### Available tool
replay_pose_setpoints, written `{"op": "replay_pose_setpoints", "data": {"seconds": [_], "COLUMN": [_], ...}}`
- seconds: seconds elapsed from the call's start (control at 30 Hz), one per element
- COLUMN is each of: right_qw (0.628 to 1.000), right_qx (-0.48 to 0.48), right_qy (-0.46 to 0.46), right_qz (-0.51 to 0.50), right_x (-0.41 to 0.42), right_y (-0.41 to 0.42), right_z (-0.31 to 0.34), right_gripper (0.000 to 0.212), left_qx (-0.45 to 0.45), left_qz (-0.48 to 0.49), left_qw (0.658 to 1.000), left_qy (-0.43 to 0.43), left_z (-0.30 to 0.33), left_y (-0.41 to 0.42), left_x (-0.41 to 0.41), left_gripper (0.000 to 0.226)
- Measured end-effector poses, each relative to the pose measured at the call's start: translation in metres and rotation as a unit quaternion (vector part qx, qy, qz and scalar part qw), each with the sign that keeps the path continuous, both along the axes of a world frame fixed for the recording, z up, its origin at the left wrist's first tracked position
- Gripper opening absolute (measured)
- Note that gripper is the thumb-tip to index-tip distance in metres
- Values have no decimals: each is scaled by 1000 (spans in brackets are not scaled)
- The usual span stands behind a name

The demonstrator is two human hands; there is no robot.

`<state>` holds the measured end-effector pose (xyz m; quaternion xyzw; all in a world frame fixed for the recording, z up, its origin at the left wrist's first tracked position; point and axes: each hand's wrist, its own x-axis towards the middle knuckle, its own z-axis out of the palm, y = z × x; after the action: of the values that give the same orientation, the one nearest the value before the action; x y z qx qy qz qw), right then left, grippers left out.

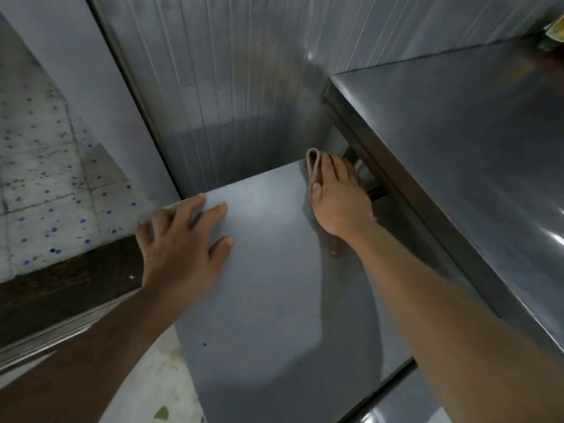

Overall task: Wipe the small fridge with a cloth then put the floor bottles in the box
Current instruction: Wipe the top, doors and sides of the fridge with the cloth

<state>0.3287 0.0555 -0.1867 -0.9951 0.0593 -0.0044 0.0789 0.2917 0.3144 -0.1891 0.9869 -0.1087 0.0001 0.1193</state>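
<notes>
— What are the fingers doing?
— The right hand (338, 196) presses flat on a folded pinkish cloth (314, 166) at the far right corner of the small fridge (274, 285) top, beside the steel counter (457, 148).
— And the other?
— The left hand (180, 242) lies spread, grasping nothing, at the top's left edge.

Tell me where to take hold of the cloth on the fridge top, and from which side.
Grip the folded loop of the cloth that sticks out past the right hand, coming from the open left side; the steel counter crowds its right.
</notes>
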Motion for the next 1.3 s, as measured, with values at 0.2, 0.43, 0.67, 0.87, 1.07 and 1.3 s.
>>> {"op": "replay_pose_setpoints", "data": {"seconds": [0.2, 0.43, 0.67, 0.87, 1.07, 1.3], "right_qw": [997, 988, 980, 997, 983, 976], "right_qx": [-8, -17, -24, -41, -24, -34], "right_qy": [6, -17, 24, 36, -2, 28], "right_qz": [77, 154, 194, 50, 183, 213], "right_x": [42, 12, -1, 12, -17, -48], "right_y": [4, 110, 107, 82, 197, 230], "right_z": [6, 10, 9, 3, 3, 6], "right_gripper": [39, 39, 55, 49, 50, 63], "left_qx": [-16, -77, -93, -174, -170, -151], "left_qz": [-13, 20, 33, 17, 71, 49], "left_qw": [1000, 997, 995, 984, 982, 985], "left_qy": [-3, 3, 0, 38, 50, 64], "left_z": [5, 21, 20, 22, 36, 53], "left_y": [1, 28, 64, 74, 112, 123], "left_x": [-2, -7, -31, -44, -53, -68], "left_gripper": [54, 49, 42, 52, 48, 45]}}
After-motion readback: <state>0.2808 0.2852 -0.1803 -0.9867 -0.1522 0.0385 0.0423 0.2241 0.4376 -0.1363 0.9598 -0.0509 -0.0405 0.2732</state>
